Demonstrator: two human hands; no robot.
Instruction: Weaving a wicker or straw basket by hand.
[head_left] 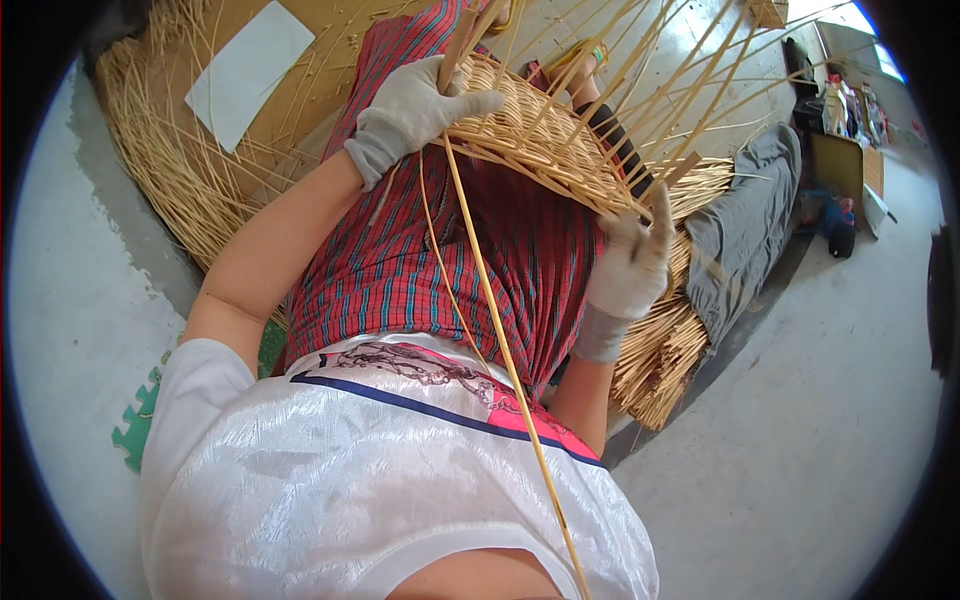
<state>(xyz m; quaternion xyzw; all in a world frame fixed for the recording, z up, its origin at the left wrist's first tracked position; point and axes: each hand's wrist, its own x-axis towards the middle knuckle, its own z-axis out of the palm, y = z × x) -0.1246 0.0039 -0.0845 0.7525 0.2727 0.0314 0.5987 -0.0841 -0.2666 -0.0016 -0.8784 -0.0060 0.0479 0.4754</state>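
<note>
A half-woven wicker basket of pale yellow cane rests tilted over my lap, long unwoven stakes fanning out from its far side. My left hand, in a grey-white work glove, is closed around its left end, next to an upright flat wooden stick. From beneath that hand a long loose cane runs down across my body. At the basket's right end is my gloved right hand, one finger stretched upward and the others apart and partly blurred. Another flat wooden stick sticks out there.
Bundles of cut canes lie at my right under a grey cloth. Loose canes heap up at the left beside a white sheet. A green foam mat shows at the lower left. Household items stand far right.
</note>
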